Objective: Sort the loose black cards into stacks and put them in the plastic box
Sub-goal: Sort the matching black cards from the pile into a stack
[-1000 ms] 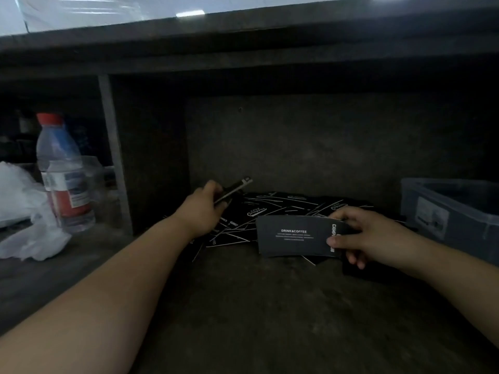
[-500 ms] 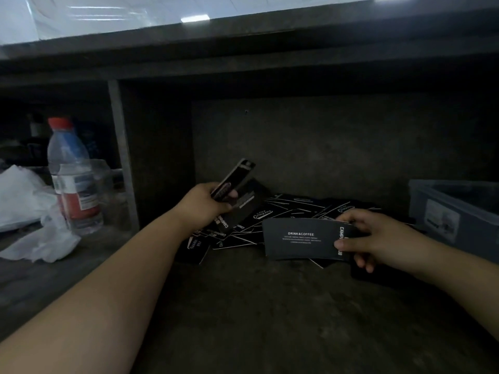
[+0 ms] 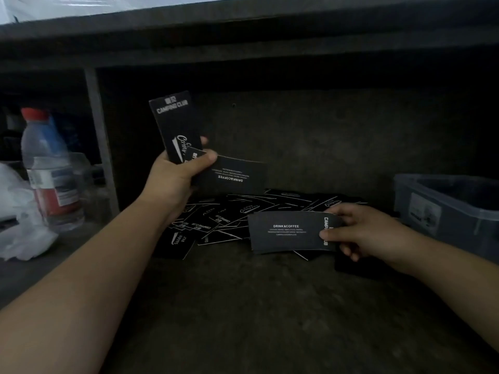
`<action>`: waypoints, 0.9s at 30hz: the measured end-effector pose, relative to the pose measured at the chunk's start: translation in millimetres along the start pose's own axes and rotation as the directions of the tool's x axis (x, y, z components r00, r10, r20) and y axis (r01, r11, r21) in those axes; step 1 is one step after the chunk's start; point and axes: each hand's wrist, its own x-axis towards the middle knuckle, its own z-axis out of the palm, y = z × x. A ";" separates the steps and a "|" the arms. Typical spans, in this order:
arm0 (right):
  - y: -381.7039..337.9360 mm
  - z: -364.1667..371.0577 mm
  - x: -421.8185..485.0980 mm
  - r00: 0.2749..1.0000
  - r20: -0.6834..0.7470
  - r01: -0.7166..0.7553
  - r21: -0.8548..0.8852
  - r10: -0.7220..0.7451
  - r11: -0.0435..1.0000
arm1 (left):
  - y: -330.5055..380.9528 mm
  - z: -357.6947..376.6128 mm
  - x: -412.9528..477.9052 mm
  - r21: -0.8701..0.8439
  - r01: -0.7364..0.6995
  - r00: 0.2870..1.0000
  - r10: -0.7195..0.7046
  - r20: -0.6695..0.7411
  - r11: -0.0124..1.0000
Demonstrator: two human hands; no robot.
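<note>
A heap of loose black cards (image 3: 237, 214) with white print lies on the dark shelf floor against the back wall. My left hand (image 3: 175, 179) is raised above the heap and grips two black cards: one (image 3: 175, 125) stands upright, the other (image 3: 237, 175) sticks out to the right. My right hand (image 3: 361, 233) holds a stack of black cards (image 3: 289, 232) by its right end, just above the shelf at the heap's right side. The grey plastic box (image 3: 442, 206) stands at the far right, beyond my right hand.
A water bottle (image 3: 48, 168) with a red cap stands at the left beyond a vertical divider post (image 3: 101, 141). White crumpled plastic (image 3: 19, 228) lies beside it. A low shelf board (image 3: 243, 36) runs overhead.
My left hand has risen from the heap, lifting its cards up and turning one upright. The right hand with its stack has stayed where it was.
</note>
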 end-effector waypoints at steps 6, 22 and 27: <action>-1.9 1.6 -1.8 1.000 0.005 0.007 0.005 -0.007 1.000 | 10.7 13.4 -10.9 0.005 -0.080 0.992 0.079 0.102 0.997; -8.1 6.3 -6.6 0.999 0.028 -0.031 0.073 0.029 0.997 | -3.6 32.1 -24.4 0.588 -0.057 0.878 -0.240 0.414 0.807; -8.2 6.3 -6.7 0.999 0.036 -0.032 0.078 0.029 0.996 | 2.7 18.6 -12.9 0.303 0.136 0.959 -0.202 0.198 0.943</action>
